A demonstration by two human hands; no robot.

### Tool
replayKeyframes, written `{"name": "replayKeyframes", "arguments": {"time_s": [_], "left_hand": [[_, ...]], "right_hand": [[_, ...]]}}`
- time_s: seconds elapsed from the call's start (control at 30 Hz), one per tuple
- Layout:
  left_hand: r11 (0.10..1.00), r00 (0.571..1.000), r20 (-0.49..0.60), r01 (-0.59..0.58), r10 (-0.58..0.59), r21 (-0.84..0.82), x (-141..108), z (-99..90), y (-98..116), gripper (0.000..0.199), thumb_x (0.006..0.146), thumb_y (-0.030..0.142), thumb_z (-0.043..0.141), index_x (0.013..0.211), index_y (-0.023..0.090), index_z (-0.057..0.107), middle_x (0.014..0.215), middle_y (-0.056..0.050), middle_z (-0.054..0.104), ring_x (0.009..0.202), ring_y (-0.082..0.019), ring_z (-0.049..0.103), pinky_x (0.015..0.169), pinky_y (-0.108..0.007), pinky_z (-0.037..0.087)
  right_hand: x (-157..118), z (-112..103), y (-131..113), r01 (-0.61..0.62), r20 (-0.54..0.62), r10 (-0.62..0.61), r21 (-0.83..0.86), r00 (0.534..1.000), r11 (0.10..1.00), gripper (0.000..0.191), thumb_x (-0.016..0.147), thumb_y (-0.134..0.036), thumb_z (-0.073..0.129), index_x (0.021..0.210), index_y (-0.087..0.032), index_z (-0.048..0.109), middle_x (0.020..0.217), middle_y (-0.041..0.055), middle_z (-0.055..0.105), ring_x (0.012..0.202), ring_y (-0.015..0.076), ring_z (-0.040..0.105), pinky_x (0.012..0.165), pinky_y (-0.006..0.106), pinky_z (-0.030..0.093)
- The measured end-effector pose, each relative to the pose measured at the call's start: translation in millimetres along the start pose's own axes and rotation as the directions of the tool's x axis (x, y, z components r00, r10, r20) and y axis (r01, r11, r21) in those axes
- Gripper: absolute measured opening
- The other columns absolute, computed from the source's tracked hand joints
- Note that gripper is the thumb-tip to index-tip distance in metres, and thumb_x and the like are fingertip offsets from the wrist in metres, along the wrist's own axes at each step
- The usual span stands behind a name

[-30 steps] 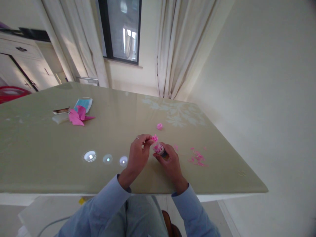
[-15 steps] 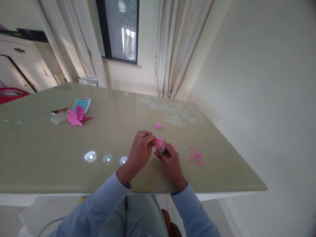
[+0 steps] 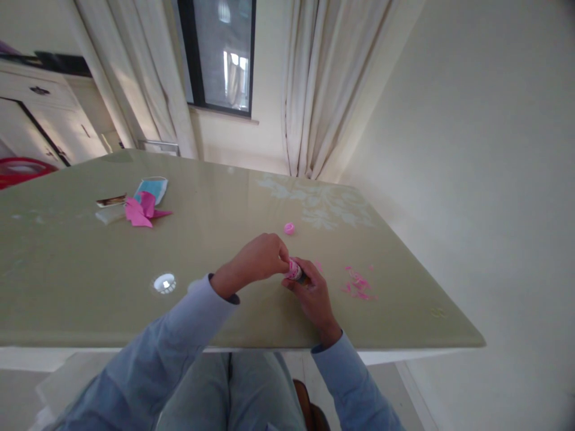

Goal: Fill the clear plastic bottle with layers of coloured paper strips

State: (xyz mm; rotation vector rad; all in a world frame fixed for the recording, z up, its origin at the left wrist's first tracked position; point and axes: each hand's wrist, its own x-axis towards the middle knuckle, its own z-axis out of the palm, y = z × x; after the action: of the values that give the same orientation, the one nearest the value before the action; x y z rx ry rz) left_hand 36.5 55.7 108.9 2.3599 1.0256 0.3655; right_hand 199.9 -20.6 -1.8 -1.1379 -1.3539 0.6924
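the left hand (image 3: 261,257) has turned at the container (image 3: 295,271).

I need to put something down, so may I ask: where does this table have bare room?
Bare tabletop lies between the pink paper and the left hand, and from the pink scraps to the tabletop's right edge. It is crowded where the right hand holds a small container, and around the blue mask.

container (image 3: 294,270) between left hand (image 3: 263,257) and right hand (image 3: 313,293) | small piece (image 3: 289,228) behind | scraps (image 3: 360,284) right | paper (image 3: 141,211) left, apparently over mask (image 3: 155,189)
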Motion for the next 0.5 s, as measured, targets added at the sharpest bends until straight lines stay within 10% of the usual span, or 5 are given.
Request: {"name": "replayKeyframes", "arguments": {"time_s": [0.5], "left_hand": [[0.93, 0.959, 0.264, -0.184, 0.099, 0.318, 13, -17.0, 40, 0.029, 0.085, 0.017, 0.049, 0.074, 0.008, 0.075, 0.068, -0.012, 0.069, 0.05, -0.013, 0.044, 0.052, -0.03, 0.027]], "right_hand": [[2, 1, -9, -0.147, 0.072, 0.131, 0.304, 0.989, 0.941, 0.023, 0.074, -0.031, 0.081, 0.09, -0.02, 0.07, 0.083, 0.0008, 0.059, 0.076, 0.0149, 0.05, 0.071, 0.027, 0.041]]}}
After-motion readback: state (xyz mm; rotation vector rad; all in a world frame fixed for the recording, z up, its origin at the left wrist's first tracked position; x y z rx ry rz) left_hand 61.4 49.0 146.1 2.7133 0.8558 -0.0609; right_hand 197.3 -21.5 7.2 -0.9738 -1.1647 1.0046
